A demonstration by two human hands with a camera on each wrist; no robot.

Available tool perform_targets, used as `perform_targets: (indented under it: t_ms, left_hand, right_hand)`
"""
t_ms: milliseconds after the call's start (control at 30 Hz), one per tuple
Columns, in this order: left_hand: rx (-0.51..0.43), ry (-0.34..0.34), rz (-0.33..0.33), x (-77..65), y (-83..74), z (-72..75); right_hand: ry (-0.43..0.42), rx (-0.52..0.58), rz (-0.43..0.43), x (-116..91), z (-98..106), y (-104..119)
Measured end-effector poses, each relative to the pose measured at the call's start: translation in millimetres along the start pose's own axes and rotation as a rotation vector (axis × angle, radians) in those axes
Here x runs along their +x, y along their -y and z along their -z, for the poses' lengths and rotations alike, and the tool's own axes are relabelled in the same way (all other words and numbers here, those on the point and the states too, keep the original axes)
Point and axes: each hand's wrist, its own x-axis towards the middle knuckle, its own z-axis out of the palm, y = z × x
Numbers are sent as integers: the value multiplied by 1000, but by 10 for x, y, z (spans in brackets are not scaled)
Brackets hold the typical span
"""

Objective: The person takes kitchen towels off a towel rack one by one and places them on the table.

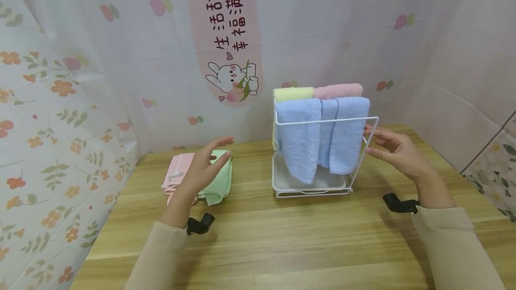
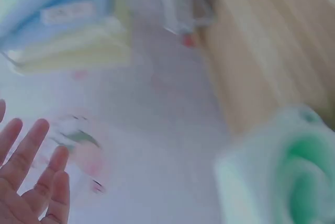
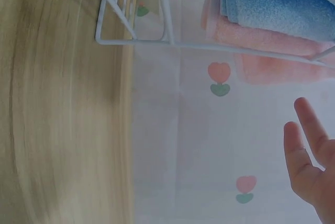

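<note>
Hanging on a white rack [image 1: 314,190], blue towels [image 1: 300,140] sat right on the surface's [image 1: 258,240] far half. Left hand [image 1: 203,167], fingers relaxed, hovered near a green cloth [image 1: 219,182]; right hand [image 1: 399,153], pretty loose too, was just beside the rack.

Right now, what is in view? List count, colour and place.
Table: one, tan, centre
Sheets: count unclear, whitish, around table
Rack: one, white, right of centre
Tray: one, pale, rack's bottom
Front towels: at least two, blue, on rack
Back towels: two visible, yellow-green and pink, on rack
Cloths: at least two, pink and green, table's left
Wrist devices: two, black, near sleeves
Sleeves: two, beige, lower edge
Left hand: one, bare, near cloths
Right hand: one, bare, near rack
</note>
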Motion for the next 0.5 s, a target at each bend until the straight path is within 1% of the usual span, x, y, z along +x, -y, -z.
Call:
perform_targets:
  t_ms: [200,300,400,500]
  left_hand:
    - [-167,-119,-135,176,-369,-62]
    - [-238,-161,-188,277,-536,-101]
    - [-263,-174,-222,373,-686,-147]
    - [-262,-160,-235,478,-809,-193]
  right_hand:
    - [9,67,7,-4,8,-12]
    - [11,87,7,-4,9,-16]
    - [12,78,2,-5,5,-17]
    - [15,74,0,-9,0,-17]
